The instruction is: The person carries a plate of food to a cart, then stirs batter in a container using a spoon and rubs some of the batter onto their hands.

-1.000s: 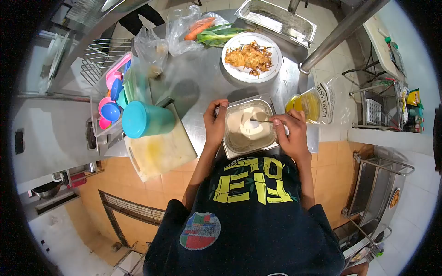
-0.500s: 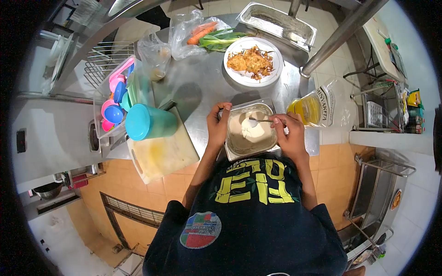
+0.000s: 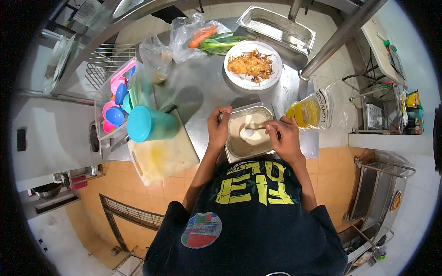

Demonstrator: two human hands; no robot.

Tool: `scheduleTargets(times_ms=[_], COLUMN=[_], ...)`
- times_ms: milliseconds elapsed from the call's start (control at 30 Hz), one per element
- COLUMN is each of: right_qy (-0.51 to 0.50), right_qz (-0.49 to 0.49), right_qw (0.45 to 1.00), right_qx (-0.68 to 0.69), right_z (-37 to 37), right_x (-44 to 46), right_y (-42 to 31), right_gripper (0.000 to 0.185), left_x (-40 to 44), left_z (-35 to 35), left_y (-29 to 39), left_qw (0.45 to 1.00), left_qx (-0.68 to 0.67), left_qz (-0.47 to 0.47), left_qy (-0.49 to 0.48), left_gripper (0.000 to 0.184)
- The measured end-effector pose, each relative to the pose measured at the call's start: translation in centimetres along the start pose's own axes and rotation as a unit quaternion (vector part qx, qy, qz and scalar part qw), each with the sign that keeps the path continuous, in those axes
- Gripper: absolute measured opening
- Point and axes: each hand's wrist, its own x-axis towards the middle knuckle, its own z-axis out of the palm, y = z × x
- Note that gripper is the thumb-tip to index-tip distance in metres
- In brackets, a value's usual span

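A rectangular metal pan [image 3: 235, 153] sits at the near edge of the steel table, close to my body. Inside lies a pale beige batter-like mixture [image 3: 240, 138]. My left hand [image 3: 218, 129] grips the pan's left rim, thumb on top. Pinched in the fingers of my right hand [image 3: 286, 138] is a spoon [image 3: 258, 128], its bowl dipped into the mixture near the middle of the pan. Just past my right hand lies a clear bag of yellow oil [image 3: 305, 112]. A white plate [image 3: 232, 79] with fried shredded fritters [image 3: 251, 64] stands beyond the pan.
Left of the pan, a turquoise lidded container [image 3: 152, 124] stands on a white cutting board [image 3: 172, 156]. Behind it is a clear bin of colourful scoops [image 3: 115, 103]. Carrots [image 3: 201, 37], green leaves [image 3: 223, 44] and another metal pan [image 3: 276, 30] lie at the back. A steel post [image 3: 338, 39] rises at right.
My right hand has shifted slightly left and down, and the spoon has moved through the mixture. The pale mound there looks more spread out. My left hand stays on the pan.
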Motion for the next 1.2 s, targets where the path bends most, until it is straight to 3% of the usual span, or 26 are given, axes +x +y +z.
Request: scheduleTargets(times_ms=[167,333,433,600,733,800,900,933,1033,1133,1200], right_qy=[0.071,-0.009,0.079,-0.017,0.070,0.091,-0.025,-0.029,0.060,0.035,-0.006], right_qz=[0.081,0.008,0.088,-0.022,0.029,0.071,-0.005,-0.013,0.036,0.027,-0.010], right_qw=[0.993,1.000,0.990,1.000,0.997,0.993,1.000,0.999,0.998,0.998,1.000], right_qx=[0.053,0.001,0.071,0.010,-0.011,0.025,0.017,-0.034,-0.002,0.054,0.014], right_z=[0.0,0.2,0.4,0.7,0.5,0.6,1.2,1.2,0.7,1.1,1.7], right_x=[-0.2,-0.2,-0.2,0.0,0.1,0.4,0.2,0.3,0.7,0.7,0.6], right_y=[0.7,0.1,0.4,0.2,0.9,0.6,0.4,0.2,0.5,0.5,0.1], right_gripper=[0.012,0.013,0.014,0.015,0.014,0.012,0.012,0.012,0.012,0.013,0.013], left_x=[-0.3,-0.1,-0.4,-0.4,-0.6,-1.0,-1.3,-1.5,-2.3,-3.2,-3.4], left_z=[-0.3,0.0,0.0,-0.5,-1.2,-1.3,-1.7,-1.8,-3.6,-4.4,-4.7], left_y=[0.2,0.2,0.5,0.1,0.8,0.8,1.4,1.6,1.7,1.8,1.7], left_qw=[1.000,0.999,0.999,1.000,0.996,0.999,0.999,0.998,0.993,0.989,0.989], left_qx=[0.002,-0.013,0.002,0.007,0.047,0.014,0.020,0.029,-0.001,-0.025,-0.038], left_qz=[-0.014,0.033,0.037,-0.016,-0.072,-0.035,-0.038,-0.049,-0.097,-0.132,-0.132], left_qy=[0.001,0.008,0.029,0.014,-0.010,-0.003,-0.009,-0.012,-0.062,-0.063,-0.053], left_gripper=[0.021,0.020,0.020,0.021,0.023,0.025,0.024,0.023,0.021,0.021,0.020])
